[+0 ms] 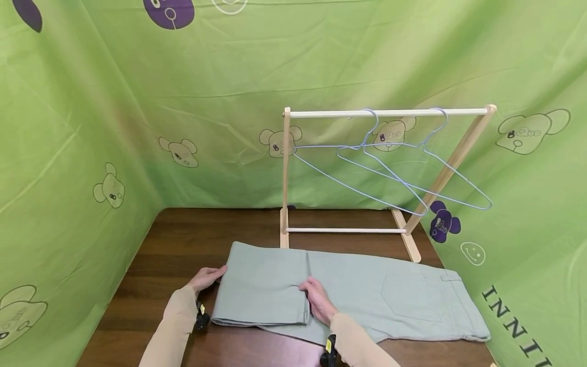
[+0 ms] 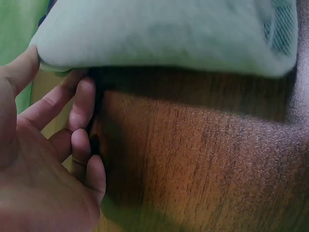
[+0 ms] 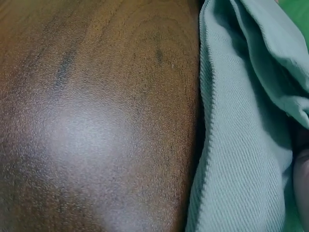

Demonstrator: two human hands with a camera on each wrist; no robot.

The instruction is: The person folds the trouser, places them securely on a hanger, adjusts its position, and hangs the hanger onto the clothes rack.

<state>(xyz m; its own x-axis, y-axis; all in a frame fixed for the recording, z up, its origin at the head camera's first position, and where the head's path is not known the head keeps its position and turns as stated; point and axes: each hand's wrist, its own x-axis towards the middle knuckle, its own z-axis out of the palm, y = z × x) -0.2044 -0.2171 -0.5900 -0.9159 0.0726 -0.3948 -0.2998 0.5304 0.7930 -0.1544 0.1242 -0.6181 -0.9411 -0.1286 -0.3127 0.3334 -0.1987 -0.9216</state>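
Note:
Pale green trousers [image 1: 357,285] lie sideways on the table, waistband at the right and the leg end folded back over the legs at the left. At the left fold, my left hand [image 1: 206,278] pinches the edge; in the left wrist view its thumb [image 2: 24,67] rests against the cloth and the fingers curl beneath. My right hand [image 1: 319,300] grips the hem of the folded-over part [image 1: 266,285], near the middle of the trousers. In the right wrist view only a bit of a finger [image 3: 301,188] shows beside the layered cloth [image 3: 241,121].
Behind the trousers stands a wooden rack [image 1: 285,173] with a white top rail [image 1: 321,114]. Two lilac wire hangers [image 1: 330,179] hang from it. Dark wooden table [image 1: 183,234] shows at the left and front. Green printed cloth [image 1: 220,66] walls in the back and sides.

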